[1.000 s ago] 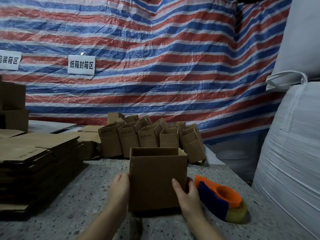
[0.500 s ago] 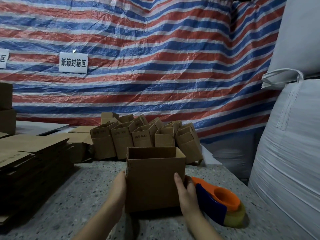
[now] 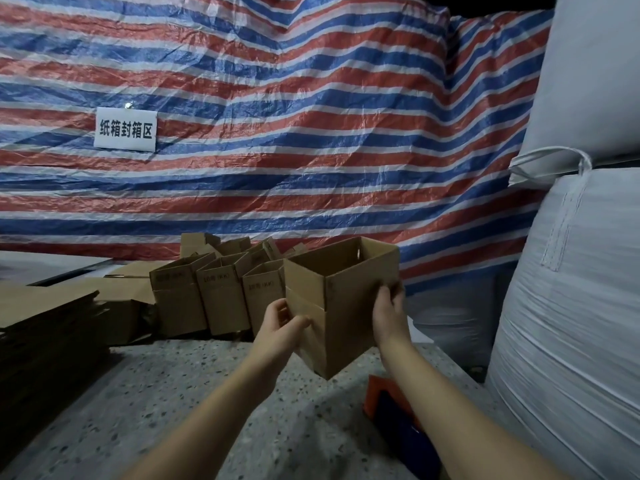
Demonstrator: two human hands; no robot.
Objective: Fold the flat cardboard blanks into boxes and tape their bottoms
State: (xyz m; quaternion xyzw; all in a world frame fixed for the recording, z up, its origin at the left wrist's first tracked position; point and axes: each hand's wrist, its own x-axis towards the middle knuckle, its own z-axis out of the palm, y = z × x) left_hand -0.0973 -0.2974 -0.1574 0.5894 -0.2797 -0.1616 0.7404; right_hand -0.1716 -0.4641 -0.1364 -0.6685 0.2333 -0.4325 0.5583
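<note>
Box held up off the table, both hands on it.
Left hand (image 3: 281, 326) grips the box (image 3: 341, 306) at its left face, right hand (image 3: 389, 313) curls round the right edge; open top up, finished boxes (image 3: 207, 292) just behind, tape dispenser (image 3: 388, 400) below the right wrist.

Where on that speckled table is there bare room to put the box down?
Bare table lies between the flat blanks and the tape dispenser, below the held box. The back edge is crowded with finished boxes.
</note>
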